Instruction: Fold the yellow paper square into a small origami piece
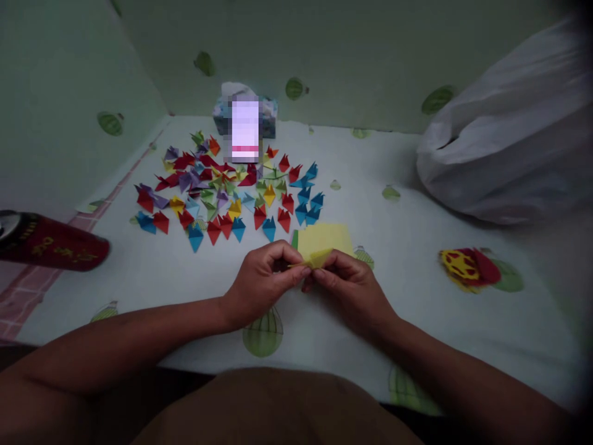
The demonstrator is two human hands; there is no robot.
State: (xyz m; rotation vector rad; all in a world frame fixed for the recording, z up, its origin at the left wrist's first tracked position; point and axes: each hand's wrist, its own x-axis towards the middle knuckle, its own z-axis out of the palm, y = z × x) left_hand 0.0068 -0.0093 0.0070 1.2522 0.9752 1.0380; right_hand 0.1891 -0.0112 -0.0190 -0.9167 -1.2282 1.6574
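My left hand (264,281) and my right hand (349,287) meet in front of me, and both pinch a small folded piece of yellow paper (317,258) between the fingertips. Just behind them a stack of yellow paper squares (327,238) lies flat on the white cloth (398,309), with a green edge showing at its left. Farther back spreads a pile of several folded paper pieces (227,191) in red, blue, purple, yellow and green.
A red can (50,244) lies on its side at the left. A tissue box (245,117) stands at the back by the wall. A white plastic bag (514,142) fills the right back. A red and yellow paper cutout (467,267) lies at the right.
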